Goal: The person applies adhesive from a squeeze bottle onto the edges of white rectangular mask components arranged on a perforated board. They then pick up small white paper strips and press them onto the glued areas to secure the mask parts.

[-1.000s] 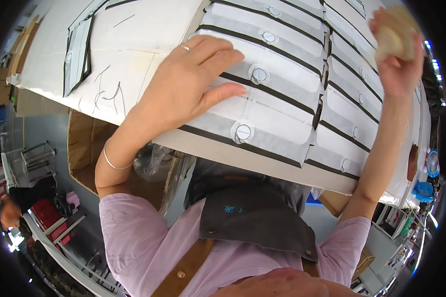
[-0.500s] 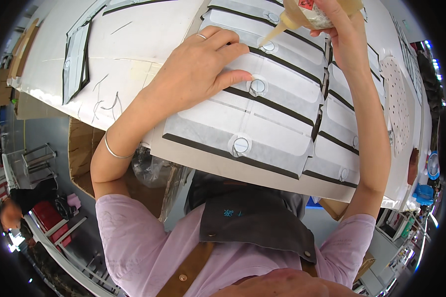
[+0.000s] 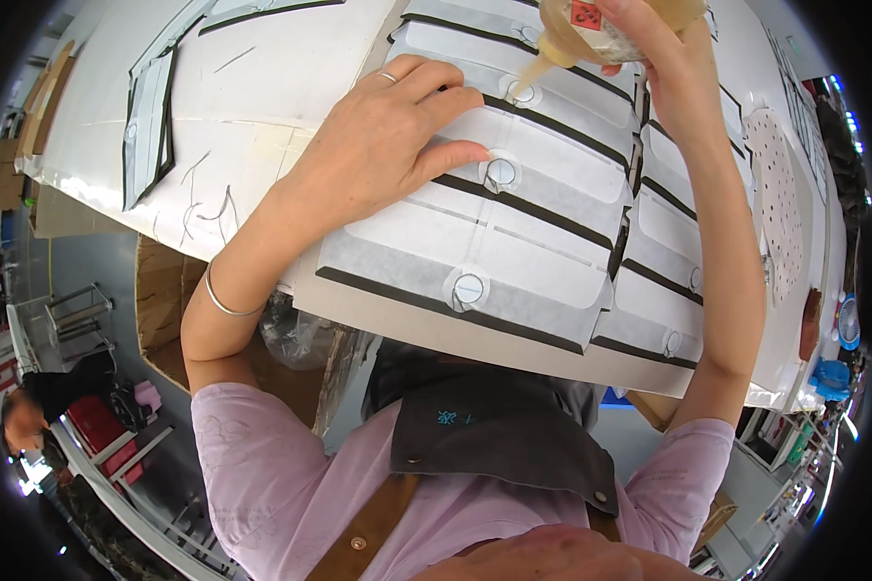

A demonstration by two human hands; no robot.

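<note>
My right hand (image 3: 661, 60) grips a translucent squeeze bottle (image 3: 606, 37) of yellowish liquid, tipped so its tapered nozzle points down and left. The nozzle tip is at the black edge of a flat grey-white pouch-like piece (image 3: 572, 92), beside that piece's round white disc (image 3: 521, 94). My left hand (image 3: 388, 136) lies over the left ends of the overlapping pieces, thumb and fingers apart. Its thumb tip is next to another white disc (image 3: 501, 172). The nearest piece (image 3: 397, 247), also with a disc and a black edge, lies toward me.
A second column of similar pieces (image 3: 654, 305) lies to the right, near a perforated board (image 3: 777, 194). Another piece (image 3: 148, 126) and loose dark threads (image 3: 225, 208) are on the left of the white table (image 3: 262, 82). A cardboard box (image 3: 160, 300) stands below the left edge.
The bottle's body has shifted slightly left and toward me, its nozzle tip a little nearer the disc. My left hand has stayed nearly in place.
</note>
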